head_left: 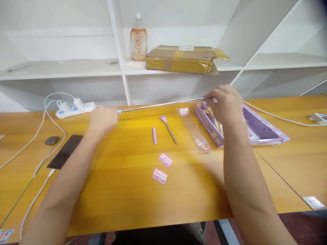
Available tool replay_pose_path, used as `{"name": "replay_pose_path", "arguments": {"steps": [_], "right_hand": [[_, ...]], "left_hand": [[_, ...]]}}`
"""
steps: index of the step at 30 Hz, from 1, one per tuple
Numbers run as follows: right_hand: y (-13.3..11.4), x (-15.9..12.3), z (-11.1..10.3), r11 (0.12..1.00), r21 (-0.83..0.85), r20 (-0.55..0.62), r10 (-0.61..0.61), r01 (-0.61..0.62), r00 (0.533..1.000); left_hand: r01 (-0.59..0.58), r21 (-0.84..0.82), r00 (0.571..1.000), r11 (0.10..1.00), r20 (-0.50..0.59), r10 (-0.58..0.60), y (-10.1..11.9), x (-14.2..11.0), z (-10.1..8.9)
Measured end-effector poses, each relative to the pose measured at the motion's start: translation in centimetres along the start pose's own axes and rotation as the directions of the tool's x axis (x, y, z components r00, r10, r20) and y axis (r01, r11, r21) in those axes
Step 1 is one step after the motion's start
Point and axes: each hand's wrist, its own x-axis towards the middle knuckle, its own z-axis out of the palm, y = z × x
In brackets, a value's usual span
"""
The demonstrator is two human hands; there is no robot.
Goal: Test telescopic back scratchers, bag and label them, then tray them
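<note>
A thin silvery metal rod [160,103] with light blue ends stretches between my two hands above the table. My left hand [104,119] is closed around its left end, and my right hand [223,102] grips the other end, slightly higher and in front of a purple box. Below the rod lie a small back scratcher [170,132] with a purple claw head and metal shaft, and a short lilac tube [154,135]. A clear plastic sleeve [195,131] rests between these and the box. Closer to me are two pink printed cards [165,159].
The open purple box [265,126] holds items partly hidden by my right arm. On the left are a power strip [76,109], white cables, a dark phone [65,151] and a black mouse-like object [52,140]. A shelf holds a bottle [138,42] and a taped carton [181,59].
</note>
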Motion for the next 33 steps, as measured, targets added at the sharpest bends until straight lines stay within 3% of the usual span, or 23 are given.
{"name": "replay_pose_path", "arguments": {"steps": [2, 4, 6, 8, 13, 18, 21, 24, 26, 29, 33], "right_hand": [[-5.9, -0.1, 1.6, 0.967, 0.078, 0.024, -0.245, 0.242, 0.969], [-11.3, -0.5, 3.1, 0.870, 0.148, 0.096, -0.485, 0.470, 0.869], [-14.7, -0.9, 3.9, 0.840, 0.158, 0.108, -0.538, 0.520, 0.836], [-15.7, -1.1, 4.2, 0.841, 0.168, 0.089, -0.533, 0.515, 0.841], [-14.0, -0.9, 4.0, 0.848, 0.233, 0.172, -0.517, 0.476, 0.838], [-14.2, -0.8, 3.7, 0.876, 0.325, 0.367, -0.464, 0.356, 0.806], [-13.3, -0.3, 2.7, 0.928, 0.318, 0.470, -0.331, 0.192, 0.818], [-10.4, 0.3, 1.9, 0.993, 0.115, 0.545, -0.071, 0.009, 0.835], [-7.8, 0.5, 2.0, 0.991, -0.101, 0.600, 0.133, -0.090, 0.789], [-3.6, 0.2, 3.1, 0.922, -0.337, 0.672, 0.378, -0.191, 0.637], [0.0, -0.7, 5.3, 0.888, -0.384, 0.776, 0.459, -0.254, 0.433]], "left_hand": [[-0.032, -0.063, 0.999, 0.997, 0.026, 0.033, 3.7, -1.3, 0.0], [-0.085, -0.086, 0.996, 0.993, 0.028, 0.088, 6.3, -2.7, 0.0], [-0.121, -0.094, 0.992, 0.988, 0.033, 0.125, 7.6, -3.5, 0.1], [-0.141, -0.092, 0.989, 0.986, 0.028, 0.144, 7.8, -3.8, 0.2], [-0.170, -0.108, 0.983, 0.980, 0.056, 0.177, 7.6, -3.1, 0.9], [-0.189, -0.116, 0.974, 0.975, 0.104, 0.201, 7.9, -2.5, 2.7], [-0.184, -0.148, 0.973, 0.972, 0.112, 0.201, 7.7, -2.1, 3.7], [-0.169, -0.185, 0.974, 0.968, 0.116, 0.193, 7.4, -1.8, 4.3], [-0.155, -0.207, 0.977, 0.966, 0.115, 0.182, 7.3, -1.7, 4.5], [-0.138, -0.241, 0.979, 0.961, 0.116, 0.169, 7.3, -1.6, 4.6], [-0.121, -0.275, 0.978, 0.954, 0.133, 0.162, 7.5, -1.6, 4.7]]}}
